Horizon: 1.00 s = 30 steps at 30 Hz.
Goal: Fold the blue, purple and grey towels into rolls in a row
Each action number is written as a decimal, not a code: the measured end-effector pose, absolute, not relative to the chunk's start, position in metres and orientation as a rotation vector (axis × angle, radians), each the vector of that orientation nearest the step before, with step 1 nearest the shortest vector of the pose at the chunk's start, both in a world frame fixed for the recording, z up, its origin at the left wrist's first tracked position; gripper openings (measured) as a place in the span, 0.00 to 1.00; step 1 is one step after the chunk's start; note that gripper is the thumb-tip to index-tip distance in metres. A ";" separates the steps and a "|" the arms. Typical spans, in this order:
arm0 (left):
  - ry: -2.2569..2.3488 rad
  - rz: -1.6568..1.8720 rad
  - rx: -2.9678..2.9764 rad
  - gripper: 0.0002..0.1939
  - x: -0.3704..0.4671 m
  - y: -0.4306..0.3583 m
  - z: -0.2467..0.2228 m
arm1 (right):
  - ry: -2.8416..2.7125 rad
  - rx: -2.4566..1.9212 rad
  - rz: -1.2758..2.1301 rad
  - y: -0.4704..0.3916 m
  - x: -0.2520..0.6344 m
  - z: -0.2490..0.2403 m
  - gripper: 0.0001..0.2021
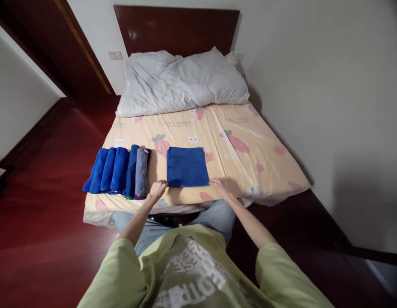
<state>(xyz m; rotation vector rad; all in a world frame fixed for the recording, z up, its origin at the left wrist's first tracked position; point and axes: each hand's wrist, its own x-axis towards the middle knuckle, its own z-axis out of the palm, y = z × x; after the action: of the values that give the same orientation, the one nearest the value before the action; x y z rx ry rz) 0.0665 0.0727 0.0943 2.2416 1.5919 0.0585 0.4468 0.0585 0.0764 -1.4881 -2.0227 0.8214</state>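
Note:
A blue towel (187, 167), folded into a flat near-square, lies on the bed in front of me. My left hand (159, 189) pinches its near left corner, fingers closed. At the near right corner, my right hand (217, 185) is likewise closed on the towel's edge. The near edge looks stretched straight between both hands and casts a shadow on the sheet. To the left of my left hand sits a row of rolled towels: several bright blue rolls (119, 170), a darker blue roll (131, 171) and a grey roll (141, 172), with a purple one partly hidden beside it.
The bed's yellow sheet (275, 164) has carrot and rabbit prints and a raised crease right of the towel. A crumpled pale grey quilt (182, 83) lies across the far end, before the dark wooden headboard (177, 28). The bed's near edge meets my knees.

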 end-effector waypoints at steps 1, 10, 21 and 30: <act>1.604 -0.017 2.242 0.13 0.067 0.060 0.081 | -2.000 -1.577 0.836 0.043 0.443 0.061 0.09; 1.657 -0.146 2.264 0.13 0.062 0.009 0.030 | -1.804 -1.693 0.815 -0.009 0.444 0.016 0.15; 1.859 0.520 1.637 0.09 0.080 -0.009 0.021 | -1.313 -1.711 1.026 -0.013 0.441 -0.002 0.13; 1.916 0.664 1.139 0.11 0.081 0.002 0.022 | -1.087 -1.644 1.196 0.001 0.454 -0.026 0.28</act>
<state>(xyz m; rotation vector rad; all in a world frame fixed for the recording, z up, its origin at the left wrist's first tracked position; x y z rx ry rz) 0.0807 0.0019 0.0220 1.1391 1.9160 0.6645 0.4543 0.0008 -0.0257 -1.6441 -1.0869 1.1957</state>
